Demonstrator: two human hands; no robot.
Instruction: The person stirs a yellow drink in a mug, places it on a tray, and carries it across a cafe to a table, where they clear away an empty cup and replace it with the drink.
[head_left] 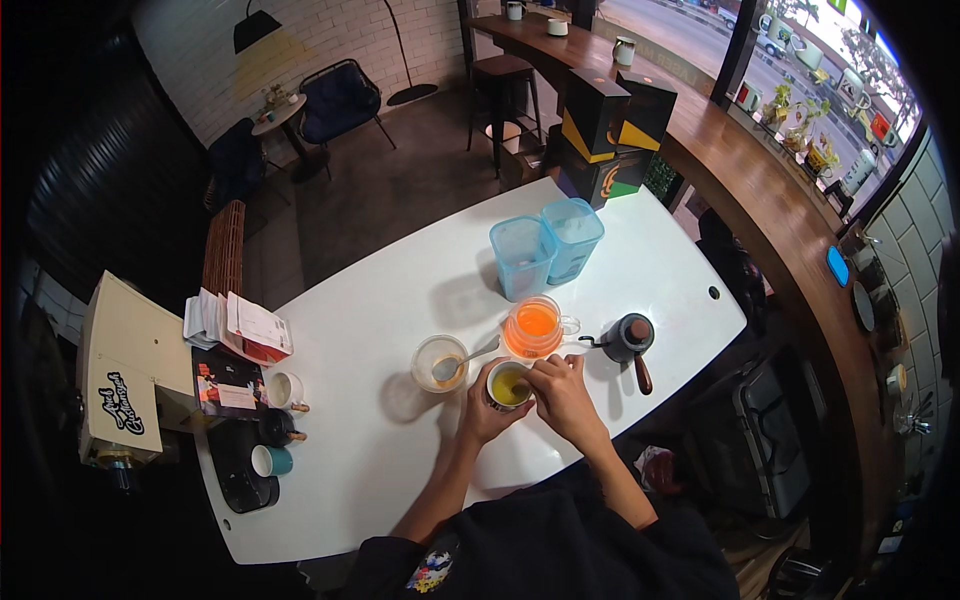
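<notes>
My left hand (484,415) is wrapped round a small cup (508,386) of yellow-green liquid, upright just above the table's near side. At the cup's right rim, my right hand (562,395) has its fingers pinched together over the opening; what they hold is hidden. Just beyond the cup stands a glass jug (535,325) of orange liquid, its handle to the right. To the left is a clear glass (440,362) with a little brownish residue, and a spoon (466,362) leans out of it.
Two blue translucent plastic containers (548,248) stand behind the jug on the white table (350,440). A black kettle (628,338) with a wooden handle is at right. Mugs (284,390), a teal cup (271,461) and a cream machine (130,370) line the left. Black boxes (618,125) stand beyond.
</notes>
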